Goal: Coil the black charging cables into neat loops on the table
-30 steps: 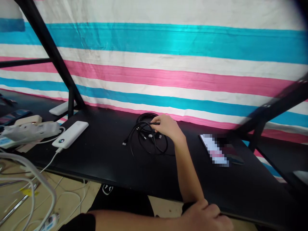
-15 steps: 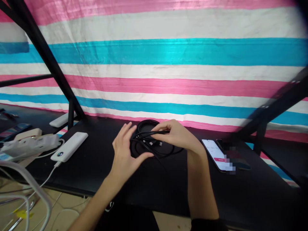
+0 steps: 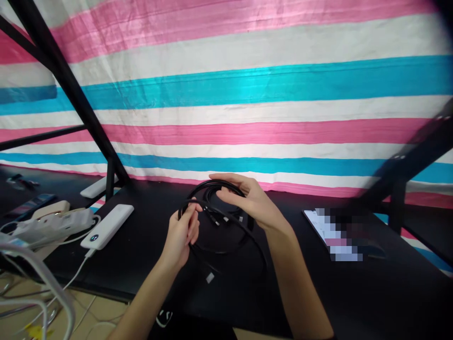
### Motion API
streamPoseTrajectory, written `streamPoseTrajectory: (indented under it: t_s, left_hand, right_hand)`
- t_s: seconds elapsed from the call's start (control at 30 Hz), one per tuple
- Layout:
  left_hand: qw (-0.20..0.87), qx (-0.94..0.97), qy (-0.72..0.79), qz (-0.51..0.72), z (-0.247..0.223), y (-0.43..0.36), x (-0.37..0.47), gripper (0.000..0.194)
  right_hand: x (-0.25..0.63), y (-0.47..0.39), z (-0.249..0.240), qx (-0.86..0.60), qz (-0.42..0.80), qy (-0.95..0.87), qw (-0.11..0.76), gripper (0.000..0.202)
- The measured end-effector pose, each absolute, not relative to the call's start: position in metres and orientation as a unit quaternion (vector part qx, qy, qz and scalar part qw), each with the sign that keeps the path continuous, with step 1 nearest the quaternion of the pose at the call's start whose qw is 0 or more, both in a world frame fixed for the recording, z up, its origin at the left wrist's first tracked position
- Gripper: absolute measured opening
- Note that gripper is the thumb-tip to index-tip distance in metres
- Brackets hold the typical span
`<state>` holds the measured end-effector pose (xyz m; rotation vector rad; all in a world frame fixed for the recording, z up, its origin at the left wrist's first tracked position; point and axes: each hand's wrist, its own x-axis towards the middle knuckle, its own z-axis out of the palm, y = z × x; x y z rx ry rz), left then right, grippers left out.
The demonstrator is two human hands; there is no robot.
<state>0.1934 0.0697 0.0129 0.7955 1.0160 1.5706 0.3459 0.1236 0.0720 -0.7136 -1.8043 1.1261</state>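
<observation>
A black cable [image 3: 226,213] is looped into a loose coil between my two hands, just above the black tabletop. My left hand [image 3: 182,233] is closed, its thumb and fingers pinching the coil's left side. On the right side, my right hand [image 3: 249,198] curls round the loops, thumb in front and fingers behind. Inside the loop, more coiled black cable lies on the table, with several small silver plugs [image 3: 226,219] showing. Another silver plug [image 3: 210,277] hangs or lies below my left hand; I cannot tell which.
At right lies a phone [image 3: 320,231], partly blurred out. To the left are a white power bank [image 3: 108,226] with a white cable and a white power strip [image 3: 56,224]. Black metal frame bars [image 3: 78,99] slant up on both sides. Behind hangs a striped sheet [image 3: 247,89].
My left hand has gone from spread fingers to a pinch on the cable. The loops are lifted into a wider coil, and a silver plug now shows nearer the table's front.
</observation>
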Motion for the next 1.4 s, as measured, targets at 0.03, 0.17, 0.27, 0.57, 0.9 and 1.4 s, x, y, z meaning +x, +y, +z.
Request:
streamPoseTrajectory:
  t_s: [0.03, 0.17, 0.27, 0.57, 0.9, 1.4]
  left_hand:
    - [0.528, 0.321, 0.422, 0.663, 0.014, 0.072, 0.191, 0.028]
    - [0.494, 0.292, 0.447, 0.686, 0.017, 0.076, 0.180, 0.033]
    - [0.469, 0.300, 0.466, 0.688, 0.016, 0.076, 0.176, 0.042]
    - [0.449, 0.344, 0.467, 0.679, 0.021, 0.067, 0.191, 0.037]
    - [0.272, 0.349, 0.607, 0.660, -0.012, 0.076, 0.187, 0.074]
    - [0.520, 0.435, 0.410, 0.610, 0.005, 0.080, 0.189, 0.030]
  right_hand:
    - [0.346, 0.124, 0.072, -0.290, 0.466, -0.729, 0.408, 0.037]
    - [0.349, 0.126, 0.071, -0.308, 0.530, -0.710, 0.347, 0.053]
    - [0.351, 0.126, 0.072, -0.309, 0.580, -0.665, 0.354, 0.062]
    - [0.344, 0.123, 0.070, -0.347, 0.484, -0.709, 0.377, 0.035]
    - [0.360, 0.129, 0.071, -0.248, 0.550, -0.618, 0.503, 0.021]
    - [0.366, 0.142, 0.066, -0.359, 0.475, -0.651, 0.471, 0.052]
